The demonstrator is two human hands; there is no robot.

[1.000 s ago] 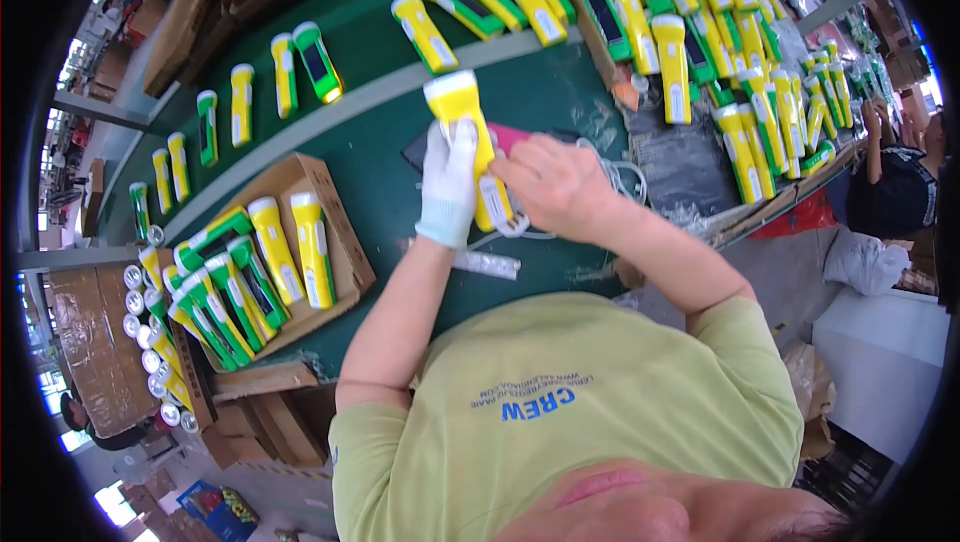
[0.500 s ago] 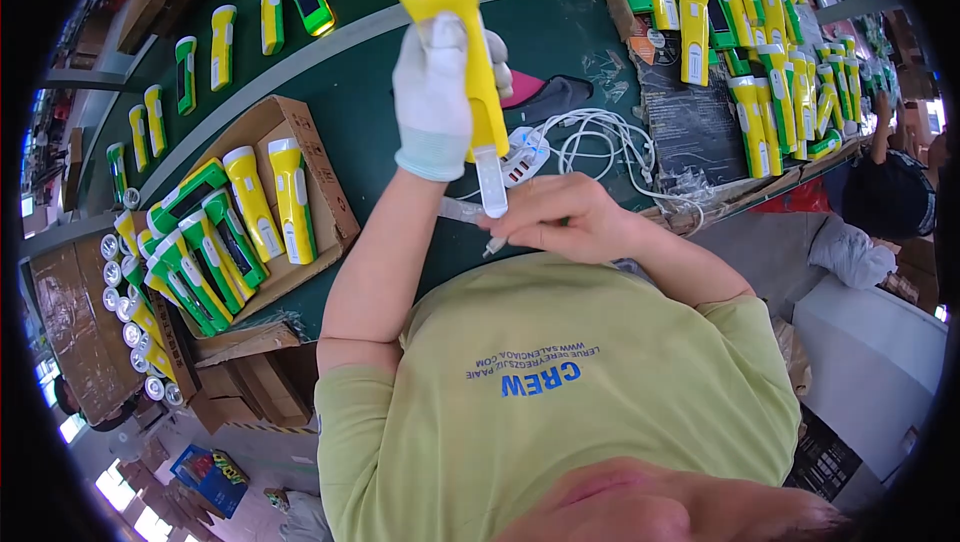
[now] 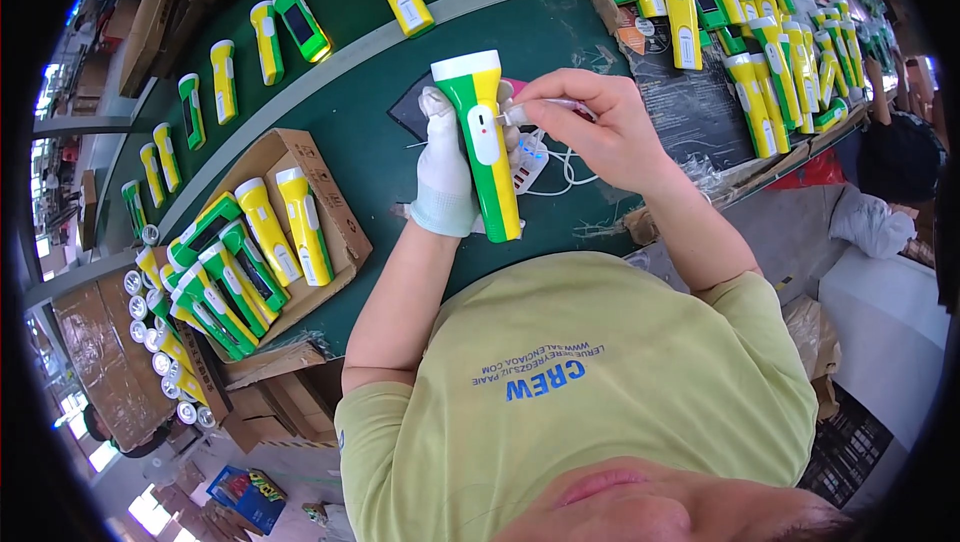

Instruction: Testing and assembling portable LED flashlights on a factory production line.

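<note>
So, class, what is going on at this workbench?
A person holds a yellow-and-green flashlight upright in the gloved left hand. The bare right hand presses a thin white tool against its side. A cardboard box of similar flashlights sits to the left on the green bench, and more lie in rows beyond.

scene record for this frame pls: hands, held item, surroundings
left hand: white glove, grips green-and-yellow flashlight, head pointing away
right hand: bare, fingers pinch small white tool against flashlight side
work surface: green mat
cardboard box: open, holds flashlights, on person's left
far rows: more flashlights laid out
</note>
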